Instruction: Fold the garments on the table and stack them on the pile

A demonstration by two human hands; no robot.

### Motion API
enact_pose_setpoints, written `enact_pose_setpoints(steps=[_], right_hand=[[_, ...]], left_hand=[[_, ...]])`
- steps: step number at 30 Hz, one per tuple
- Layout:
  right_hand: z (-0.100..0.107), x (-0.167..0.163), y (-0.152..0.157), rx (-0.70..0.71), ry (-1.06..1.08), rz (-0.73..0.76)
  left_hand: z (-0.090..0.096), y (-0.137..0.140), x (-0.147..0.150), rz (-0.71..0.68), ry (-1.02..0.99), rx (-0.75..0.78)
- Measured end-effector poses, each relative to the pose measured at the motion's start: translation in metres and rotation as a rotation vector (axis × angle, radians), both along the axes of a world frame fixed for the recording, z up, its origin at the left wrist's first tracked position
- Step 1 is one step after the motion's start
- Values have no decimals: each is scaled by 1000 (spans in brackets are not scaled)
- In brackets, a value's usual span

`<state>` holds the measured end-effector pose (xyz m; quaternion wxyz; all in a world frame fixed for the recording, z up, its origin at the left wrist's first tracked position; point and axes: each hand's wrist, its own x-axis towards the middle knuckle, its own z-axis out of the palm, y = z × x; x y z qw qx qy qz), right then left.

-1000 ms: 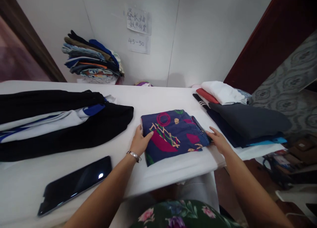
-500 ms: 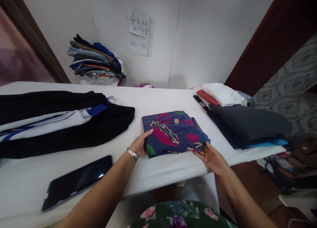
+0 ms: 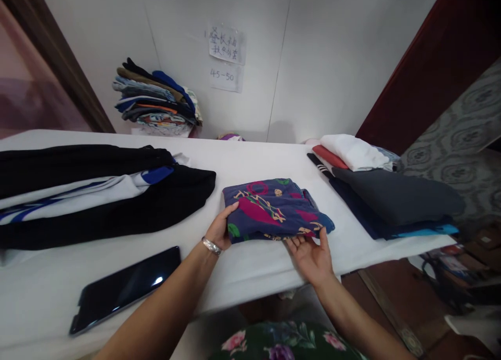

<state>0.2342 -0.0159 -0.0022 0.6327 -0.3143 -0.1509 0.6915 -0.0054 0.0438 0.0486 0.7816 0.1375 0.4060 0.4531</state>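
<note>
Left hand pinching folded printed garment at its eight o'clock; right hand palm-up at five, partly under front edge! Beyond: black touchscreen device at eight, black clothes at nine.

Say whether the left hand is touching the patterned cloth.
Touching. The head view shows it: the left hand lays its thumb over the left edge of the cloth, with no gap showing.
</note>
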Motion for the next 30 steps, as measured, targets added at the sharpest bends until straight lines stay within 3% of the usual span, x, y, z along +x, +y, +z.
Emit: enact_pose_setpoints(steps=[6,11,17,23,30], right_hand=[[16,-29,6,-41,135,145],[15,-48,15,-107,243,35],[20,-51,37,-186,211,-42],[42,-37,56,-51,146,-14],[72,-12,80,69,148,127]], left_hand=[[4,-4,5,9,-27,-33],[7,-6,6,2,-19,-47],[9,-6,6,8,64,-33],[9,-6,6,-17,112,46],[-14,9,-4,-104,146,114]])
